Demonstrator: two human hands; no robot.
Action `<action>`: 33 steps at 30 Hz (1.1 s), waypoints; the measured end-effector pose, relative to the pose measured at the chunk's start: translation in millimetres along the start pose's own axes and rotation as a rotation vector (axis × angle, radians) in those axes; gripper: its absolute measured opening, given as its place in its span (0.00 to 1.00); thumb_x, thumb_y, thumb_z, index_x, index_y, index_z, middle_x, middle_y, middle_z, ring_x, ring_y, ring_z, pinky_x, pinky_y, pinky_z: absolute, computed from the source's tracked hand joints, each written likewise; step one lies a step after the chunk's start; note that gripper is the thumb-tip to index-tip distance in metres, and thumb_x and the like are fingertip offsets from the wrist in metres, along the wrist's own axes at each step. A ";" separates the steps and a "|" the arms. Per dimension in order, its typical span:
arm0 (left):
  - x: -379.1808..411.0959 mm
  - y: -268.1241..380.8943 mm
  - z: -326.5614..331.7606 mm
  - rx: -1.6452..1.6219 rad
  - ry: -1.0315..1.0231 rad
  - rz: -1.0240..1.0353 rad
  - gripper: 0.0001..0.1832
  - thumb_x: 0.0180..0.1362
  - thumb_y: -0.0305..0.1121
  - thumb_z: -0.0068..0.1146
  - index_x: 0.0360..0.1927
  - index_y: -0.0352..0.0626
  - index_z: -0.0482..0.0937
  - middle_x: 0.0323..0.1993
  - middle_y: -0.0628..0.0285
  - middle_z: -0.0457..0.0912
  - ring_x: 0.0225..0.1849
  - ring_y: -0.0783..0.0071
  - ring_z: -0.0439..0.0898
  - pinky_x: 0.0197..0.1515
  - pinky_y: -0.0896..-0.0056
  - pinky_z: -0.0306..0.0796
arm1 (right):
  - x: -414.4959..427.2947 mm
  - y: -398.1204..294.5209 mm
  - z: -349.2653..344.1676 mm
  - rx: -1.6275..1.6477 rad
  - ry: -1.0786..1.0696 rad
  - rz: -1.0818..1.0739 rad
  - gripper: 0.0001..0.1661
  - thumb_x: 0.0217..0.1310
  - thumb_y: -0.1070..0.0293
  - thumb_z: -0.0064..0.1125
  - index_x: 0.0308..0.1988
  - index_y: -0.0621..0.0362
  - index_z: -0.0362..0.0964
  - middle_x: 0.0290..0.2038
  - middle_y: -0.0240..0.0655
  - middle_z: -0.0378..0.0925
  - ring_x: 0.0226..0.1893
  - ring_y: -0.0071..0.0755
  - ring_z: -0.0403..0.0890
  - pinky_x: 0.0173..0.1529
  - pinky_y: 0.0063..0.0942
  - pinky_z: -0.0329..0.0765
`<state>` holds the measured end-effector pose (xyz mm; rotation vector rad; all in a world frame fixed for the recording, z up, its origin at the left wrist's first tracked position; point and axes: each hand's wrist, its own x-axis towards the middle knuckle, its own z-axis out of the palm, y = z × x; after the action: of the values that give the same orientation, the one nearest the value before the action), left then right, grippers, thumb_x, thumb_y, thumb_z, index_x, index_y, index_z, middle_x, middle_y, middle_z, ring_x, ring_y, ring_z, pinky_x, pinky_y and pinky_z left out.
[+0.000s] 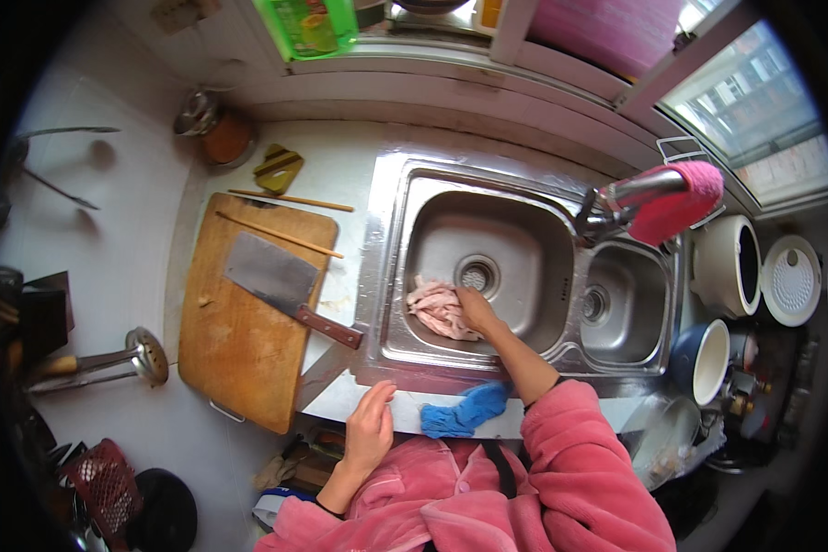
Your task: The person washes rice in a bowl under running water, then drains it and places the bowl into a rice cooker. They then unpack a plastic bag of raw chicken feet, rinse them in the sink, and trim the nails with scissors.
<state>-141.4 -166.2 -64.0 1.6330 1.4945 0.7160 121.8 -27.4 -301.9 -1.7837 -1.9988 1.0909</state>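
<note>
My right hand [477, 312] grips a wet pale pink cloth [440, 308] in the left corner of the large steel sink basin [524, 241]; its fingertips are partly hidden. My left hand [371, 426] is held near the counter's front edge with nothing in it, its fingers close together and slightly bent. A blue cloth [466, 411] lies crumpled on the front edge between my arms. To the left, a cleaver [271, 273] rests on a wooden cutting board [241, 345], its handle reaching past the board towards the sink.
One chopstick [279, 234] lies on the board, another [297, 201] behind it. A jar [226, 138] stands in the back left corner. The faucet [642, 190], draped with a pink cloth [676, 207], stands behind the smaller basin [621, 303]. A blue bowl [690, 362] is at the right.
</note>
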 end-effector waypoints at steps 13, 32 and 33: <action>24.5 15.9 -1.6 0.085 0.031 0.160 0.17 0.54 0.15 0.49 0.48 0.35 0.76 0.49 0.49 0.78 0.49 0.54 0.79 0.49 0.63 0.74 | -39.0 0.3 -28.4 0.187 0.147 0.118 0.29 0.55 0.74 0.49 0.58 0.66 0.63 0.56 0.55 0.70 0.56 0.54 0.72 0.59 0.39 0.71; 50.8 67.7 53.5 0.091 -0.178 0.293 0.15 0.54 0.14 0.47 0.45 0.33 0.75 0.51 0.46 0.75 0.46 0.51 0.80 0.44 0.63 0.76 | -166.5 94.5 -252.3 0.165 1.112 0.275 0.16 0.56 0.74 0.53 0.47 0.63 0.73 0.37 0.45 0.80 0.37 0.43 0.82 0.43 0.34 0.77; 49.7 68.8 57.6 0.094 -0.185 0.290 0.15 0.54 0.14 0.46 0.45 0.33 0.75 0.51 0.46 0.75 0.46 0.51 0.80 0.43 0.64 0.76 | -164.0 120.3 -270.3 0.176 1.174 0.262 0.17 0.54 0.75 0.54 0.46 0.63 0.73 0.35 0.45 0.79 0.36 0.43 0.81 0.43 0.35 0.77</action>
<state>-49.4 -126.8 -41.4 1.9570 1.1892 0.6364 417.6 -86.1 -148.5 -1.9063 -0.9449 0.1011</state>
